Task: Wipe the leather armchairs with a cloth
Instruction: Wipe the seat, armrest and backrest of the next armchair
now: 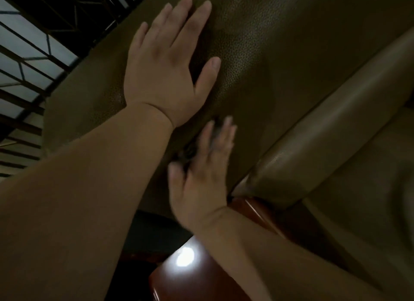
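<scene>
Upper left: window (pixel 26 38) w/ dark metal grille (pixel 51 16), bars running diagonal & crossing in angular shapes; pale light behind it. Bottom centre: glossy reddish-brown wood surface (pixel 179 278) w/ a bright white light reflection (pixel 184 257) on it. Between the two, a dark shadowed gap (pixel 152 231), too dim to tell what's in it.

Right hand (pixel 201 173) motion-blurred, a dark cloth (pixel 189 151) mostly hidden beneath its fingers.
</scene>
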Demonstrator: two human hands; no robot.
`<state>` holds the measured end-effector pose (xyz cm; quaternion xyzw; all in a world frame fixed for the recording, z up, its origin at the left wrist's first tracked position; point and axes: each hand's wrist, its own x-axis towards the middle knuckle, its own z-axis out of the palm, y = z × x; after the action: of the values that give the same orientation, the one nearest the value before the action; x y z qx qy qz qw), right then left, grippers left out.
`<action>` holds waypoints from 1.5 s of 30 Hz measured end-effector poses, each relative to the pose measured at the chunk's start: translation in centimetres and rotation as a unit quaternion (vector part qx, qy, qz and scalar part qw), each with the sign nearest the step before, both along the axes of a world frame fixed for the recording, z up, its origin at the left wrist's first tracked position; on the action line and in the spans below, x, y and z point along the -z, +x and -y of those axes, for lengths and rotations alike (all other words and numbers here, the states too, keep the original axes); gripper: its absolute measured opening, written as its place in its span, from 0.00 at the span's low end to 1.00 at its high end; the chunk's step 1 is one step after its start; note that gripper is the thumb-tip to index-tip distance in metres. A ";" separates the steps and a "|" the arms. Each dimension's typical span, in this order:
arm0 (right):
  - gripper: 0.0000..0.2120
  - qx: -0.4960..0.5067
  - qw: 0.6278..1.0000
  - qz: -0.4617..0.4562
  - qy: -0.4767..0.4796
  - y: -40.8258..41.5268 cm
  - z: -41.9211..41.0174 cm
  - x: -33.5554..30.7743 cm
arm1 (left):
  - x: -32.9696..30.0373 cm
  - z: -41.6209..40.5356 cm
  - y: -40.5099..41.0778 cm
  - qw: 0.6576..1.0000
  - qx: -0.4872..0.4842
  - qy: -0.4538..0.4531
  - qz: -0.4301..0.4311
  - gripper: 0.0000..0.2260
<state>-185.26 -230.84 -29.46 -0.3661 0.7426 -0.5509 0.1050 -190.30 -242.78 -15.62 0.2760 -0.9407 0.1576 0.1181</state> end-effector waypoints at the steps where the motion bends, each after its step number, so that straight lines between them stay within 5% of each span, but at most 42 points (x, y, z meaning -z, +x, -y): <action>1: 0.39 -0.041 0.998 -0.029 0.035 1.3 -0.9 0.5 | -0.4 -0.1 0.1 1.000 0.000 0.018 0.001 0.31; 4: 0.39 -0.030 0.998 -0.057 0.023 -1.3 -0.5 -1.0 | -2.2 -0.2 1.4 0.997 0.000 0.073 0.027 0.29; 9: 0.33 0.118 0.987 0.082 -0.069 -5.1 3.4 -7.1 | -3.6 0.6 9.3 0.991 -0.039 0.107 0.069 0.26; 14: 0.35 -0.041 0.991 -0.116 -0.053 5.2 0.5 -1.1 | -1.2 1.1 9.4 0.999 0.006 0.043 0.000 0.26; 17: 0.36 -0.073 0.975 -0.201 -0.054 4.3 0.3 0.5 | -0.9 1.5 9.5 0.999 0.021 0.030 0.000 0.27; 23: 0.36 0.142 0.986 0.049 -0.067 2.0 3.4 -3.6 | -0.8 2.0 9.4 0.999 0.024 0.029 -0.009 0.28; 27: 0.36 0.021 0.991 -0.122 -0.049 8.6 1.0 1.8 | -0.6 1.9 9.8 0.999 0.011 0.023 -0.020 0.27; 31: 0.40 -0.043 0.964 -0.257 -0.053 3.3 -0.1 4.3 | -0.8 2.2 9.8 0.999 0.026 0.020 -0.029 0.29; 34: 0.37 0.117 0.991 -0.048 -0.033 0.2 1.1 3.7 | -0.4 2.3 9.7 0.999 0.032 0.003 -0.034 0.32; 36: 0.38 0.182 0.978 0.106 -0.010 2.1 1.5 3.7 | -0.1 2.1 9.9 0.999 0.033 -0.005 -0.039 0.32; 41: 0.38 0.000 0.988 0.017 0.150 10.9 -3.5 9.8 | 0.0 1.4 10.4 0.999 0.009 -0.013 -0.033 0.32; 45: 0.38 0.063 0.990 0.024 0.121 3.4 -2.3 9.5 | -0.3 1.3 10.3 0.999 0.011 -0.013 -0.040 0.32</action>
<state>-181.84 -228.51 -38.92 -0.2898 0.8230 -0.4707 0.1311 -180.00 -244.12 -15.35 0.2701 -0.9362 0.1572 0.1611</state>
